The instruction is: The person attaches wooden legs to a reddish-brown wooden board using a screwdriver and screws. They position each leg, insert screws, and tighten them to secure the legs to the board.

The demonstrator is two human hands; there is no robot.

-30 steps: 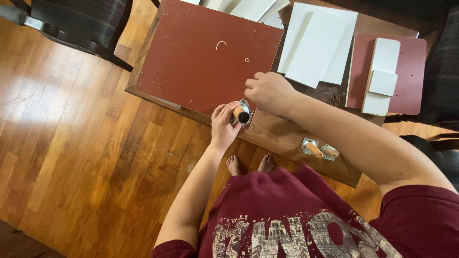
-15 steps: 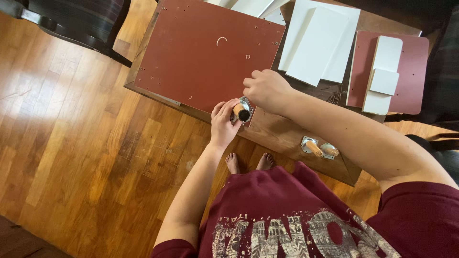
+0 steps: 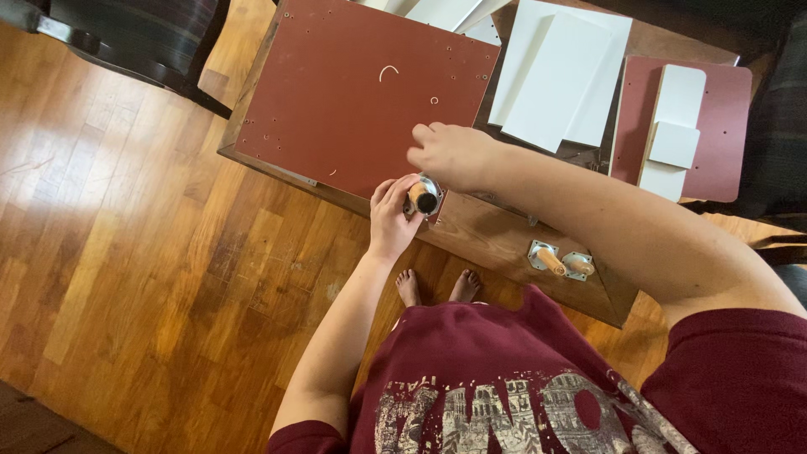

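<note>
- Far left, the wooden floor [image 3: 126, 277] fills the view, with a dark chair [image 3: 126, 38] at the top edge, well apart from the work
- The counter [image 3: 496, 244] is a dark wooden surface carrying a large red-brown board [image 3: 336, 92] dotted with small holes; a small pale curved bit [image 3: 387, 71] lies on the board near its far side
- The left hand [image 3: 392, 220] reaches up from below at the counter's near edge, its fingers [image 3: 385, 192] curled round a short wooden leg [image 3: 419, 197] that sits in a round metal plate [image 3: 430, 195], just by the board's near corner
- The right hand [image 3: 454, 155] hovers just above that leg and plate, knuckles up and fingers folded under; whether they pinch anything I cannot tell, as the back of the hand hides them
- The right forearm crosses the counter and hides part of its near edge
- Further right, two more metal-plated legs [image 3: 559, 262] lie side by side near the counter's front edge
- Beyond them, white panels [image 3: 559, 76] lie stacked, and at the far right a second red-brown board [image 3: 727, 126] bears smaller white pieces [image 3: 675, 134]
- Against the picture half a second earlier, the right hand has lifted slightly off the leg and moved towards the board; the left hand keeps its hold in the same spot
</note>
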